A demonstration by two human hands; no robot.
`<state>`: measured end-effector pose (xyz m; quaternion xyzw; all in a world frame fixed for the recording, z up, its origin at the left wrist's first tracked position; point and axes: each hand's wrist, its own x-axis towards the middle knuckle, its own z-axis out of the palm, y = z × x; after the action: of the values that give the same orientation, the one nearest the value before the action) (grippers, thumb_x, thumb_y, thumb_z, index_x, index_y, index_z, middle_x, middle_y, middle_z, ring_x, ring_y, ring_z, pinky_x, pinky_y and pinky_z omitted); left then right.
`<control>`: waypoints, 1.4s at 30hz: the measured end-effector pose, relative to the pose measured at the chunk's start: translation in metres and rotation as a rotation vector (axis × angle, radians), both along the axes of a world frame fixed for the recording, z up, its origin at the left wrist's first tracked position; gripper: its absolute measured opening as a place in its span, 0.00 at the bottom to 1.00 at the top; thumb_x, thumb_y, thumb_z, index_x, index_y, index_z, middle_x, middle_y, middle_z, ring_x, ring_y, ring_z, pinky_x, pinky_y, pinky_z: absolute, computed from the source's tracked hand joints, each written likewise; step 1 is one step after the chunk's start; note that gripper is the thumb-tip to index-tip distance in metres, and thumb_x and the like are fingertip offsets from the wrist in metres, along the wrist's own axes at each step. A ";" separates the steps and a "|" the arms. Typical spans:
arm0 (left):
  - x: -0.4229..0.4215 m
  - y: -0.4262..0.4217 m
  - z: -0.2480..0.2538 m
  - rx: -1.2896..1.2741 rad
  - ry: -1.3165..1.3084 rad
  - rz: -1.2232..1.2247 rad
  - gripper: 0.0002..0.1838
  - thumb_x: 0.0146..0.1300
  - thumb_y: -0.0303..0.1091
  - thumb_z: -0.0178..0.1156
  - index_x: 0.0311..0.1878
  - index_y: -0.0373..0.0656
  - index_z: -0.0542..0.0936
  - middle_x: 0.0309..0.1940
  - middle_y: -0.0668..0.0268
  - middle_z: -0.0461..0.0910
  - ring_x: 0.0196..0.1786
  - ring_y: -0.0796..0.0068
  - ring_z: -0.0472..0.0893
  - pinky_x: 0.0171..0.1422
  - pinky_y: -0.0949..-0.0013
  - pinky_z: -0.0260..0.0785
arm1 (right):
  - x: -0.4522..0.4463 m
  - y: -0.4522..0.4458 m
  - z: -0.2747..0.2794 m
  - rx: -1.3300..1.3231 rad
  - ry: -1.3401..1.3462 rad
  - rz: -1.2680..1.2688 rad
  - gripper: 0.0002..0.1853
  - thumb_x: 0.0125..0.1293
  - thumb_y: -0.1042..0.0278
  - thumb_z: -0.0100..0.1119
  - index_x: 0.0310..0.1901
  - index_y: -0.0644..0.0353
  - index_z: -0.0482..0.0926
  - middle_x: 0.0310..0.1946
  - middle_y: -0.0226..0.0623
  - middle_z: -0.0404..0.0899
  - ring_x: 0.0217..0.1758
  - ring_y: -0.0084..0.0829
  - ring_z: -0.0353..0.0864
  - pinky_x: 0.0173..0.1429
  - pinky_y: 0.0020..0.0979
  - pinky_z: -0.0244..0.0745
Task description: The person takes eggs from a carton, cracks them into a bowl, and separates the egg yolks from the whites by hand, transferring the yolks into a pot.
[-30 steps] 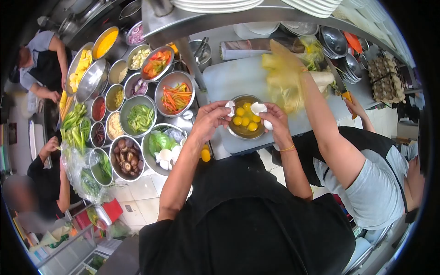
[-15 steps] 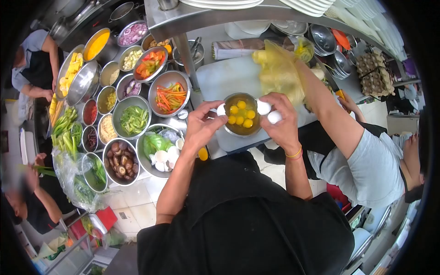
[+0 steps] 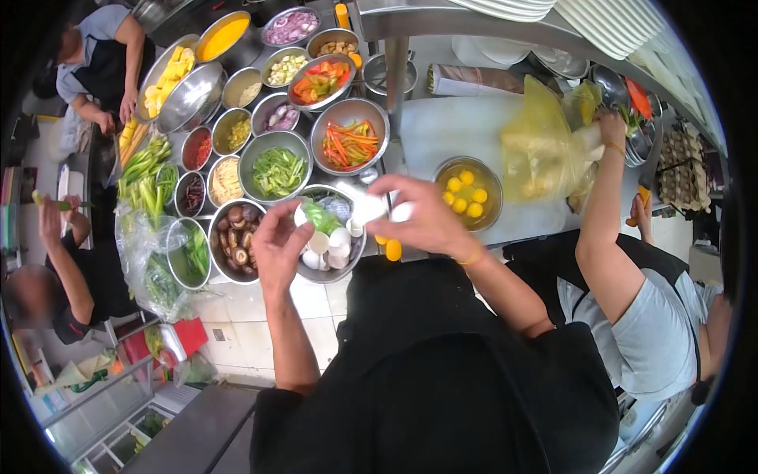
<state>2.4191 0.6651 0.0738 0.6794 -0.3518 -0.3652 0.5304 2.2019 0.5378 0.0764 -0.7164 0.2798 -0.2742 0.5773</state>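
My left hand [image 3: 280, 249] is over a steel bowl [image 3: 365, 251] of discarded white eggshells [image 3: 338, 239] and green leaves. Its thumb and fingers are apart, and a bit of white shows beside a fingertip. Above the same bowl's right side, my right hand [image 3: 430, 217] grips a blurred eggshell [image 3: 367, 210] at its fingertips. A second white, egg-shaped piece [image 3: 401, 212] sits further in among those fingers; whether it is whole or a shell I cannot tell. To the right, a steel bowl of raw eggs [image 3: 469, 193] with several yolks rests on a white cutting board [image 3: 442, 118].
Mushrooms [image 3: 234, 241], sliced green peppers [image 3: 274, 172] and red pepper strips [image 3: 347, 146] fill bowls on the left. A co-worker's arm [image 3: 604, 197] reaches past a yellow plastic bag [image 3: 541, 150]. Stacked plates [image 3: 608, 24] stand on the shelf overhead. Egg trays [image 3: 683, 170] lie far right.
Both hands have moved left from the bowl of yolks to the shell bowl. My left hand has opened and no longer clearly holds its shell. The view has shifted.
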 end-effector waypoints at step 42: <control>-0.070 -0.145 -0.018 -0.044 0.753 -0.471 0.25 0.67 0.30 0.57 0.65 0.32 0.68 0.44 0.59 0.80 0.35 0.72 0.78 0.38 0.71 0.70 | -0.089 -0.043 -0.014 -0.166 -0.088 -0.295 0.24 0.57 0.74 0.65 0.57 0.60 0.76 0.46 0.38 0.79 0.41 0.26 0.79 0.44 0.26 0.76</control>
<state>2.3491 0.5198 0.0559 0.3888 -0.2870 -0.6907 0.5380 2.1132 0.4951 0.0621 -0.7000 0.3327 -0.4093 0.4815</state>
